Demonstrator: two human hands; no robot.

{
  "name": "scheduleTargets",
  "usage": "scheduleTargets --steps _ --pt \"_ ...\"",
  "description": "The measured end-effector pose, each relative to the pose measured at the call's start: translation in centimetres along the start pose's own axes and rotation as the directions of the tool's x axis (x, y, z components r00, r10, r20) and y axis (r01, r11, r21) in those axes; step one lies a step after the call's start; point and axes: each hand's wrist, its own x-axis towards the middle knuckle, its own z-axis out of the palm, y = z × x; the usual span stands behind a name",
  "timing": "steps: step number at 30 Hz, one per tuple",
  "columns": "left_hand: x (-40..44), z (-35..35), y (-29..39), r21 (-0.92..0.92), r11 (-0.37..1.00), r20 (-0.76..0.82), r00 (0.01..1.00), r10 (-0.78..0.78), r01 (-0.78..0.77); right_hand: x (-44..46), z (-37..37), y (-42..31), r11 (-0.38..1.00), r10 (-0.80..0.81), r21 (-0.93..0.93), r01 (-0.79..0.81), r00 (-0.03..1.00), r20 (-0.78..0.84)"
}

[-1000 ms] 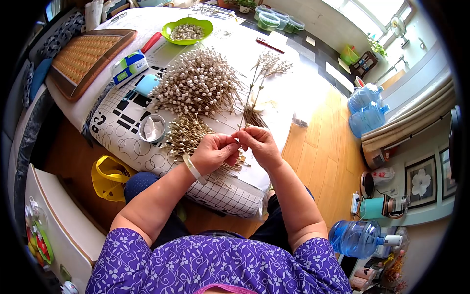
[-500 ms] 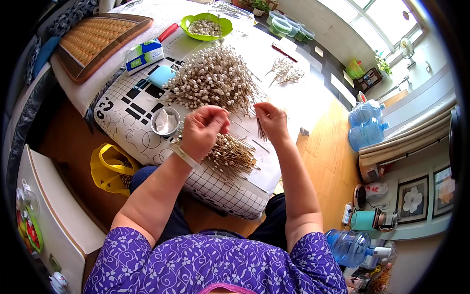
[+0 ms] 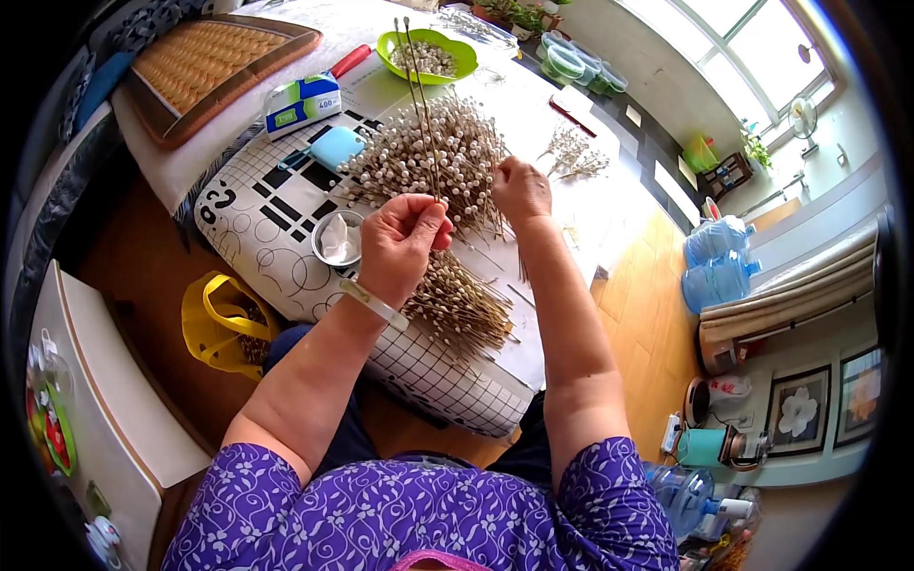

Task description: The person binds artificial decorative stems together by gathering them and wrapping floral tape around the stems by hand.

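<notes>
Nearest, a small bundle of pale-tipped stems (image 3: pixel 462 309) lies on the bench (image 3: pixel 476 395). Above it, the left hand (image 3: pixel 405 243) pinches a pair of thin stems (image 3: pixel 425 114) near the lower end, upright; they look light, stiff and liable to snap if bent. A low, gentle fingertip hold appears sound, sparing the small tips. The right hand (image 3: pixel 523 188) has its fingers drawn in; whether it holds anything cannot be told. Beyond, a large beaded bundle (image 3: pixel 438 157) appears easily tangled, best gripped by its bare stalks. Farther off stands a green bowl (image 3: pixel 466 69) of beads.
</notes>
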Motion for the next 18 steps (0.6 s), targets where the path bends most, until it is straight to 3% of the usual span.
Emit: scheduleTargets --steps 4,6,9,13,15,16,18 --pt "0.1 0.1 -0.2 -0.011 1.0 -0.004 1.0 -0.002 0.002 -0.7 0.0 0.6 0.996 0.084 -0.052 -0.077 0.986 0.143" --pt "0.1 0.2 -0.3 0.012 1.0 0.013 1.0 0.002 -0.002 -0.5 1.4 1.4 0.995 0.072 -0.072 -0.064 0.991 0.113" --pt "0.1 0.0 -0.5 0.009 1.0 0.018 1.0 -0.001 0.001 -0.4 2.4 1.7 0.992 0.025 0.125 -0.023 1.0 -0.015" --pt "0.0 0.3 -0.3 0.022 1.0 0.008 1.0 0.007 -0.007 -0.3 1.6 1.7 0.979 0.004 0.202 -0.004 1.0 -0.002" --pt "0.0 0.1 -0.4 0.054 0.998 0.033 0.999 -0.019 0.017 0.2 1.2 2.5 0.961 -0.007 0.277 -0.019 0.996 0.09" --pt "0.0 0.1 -0.4 0.053 0.998 0.033 0.999 -0.018 0.017 0.4 0.8 2.8 0.933 0.089 0.341 -0.113 0.992 0.086" --pt "0.0 0.2 -0.4 0.059 0.998 0.049 0.999 -0.014 0.011 1.1 0.0 3.1 0.936 0.071 0.348 -0.048 0.996 -0.055"
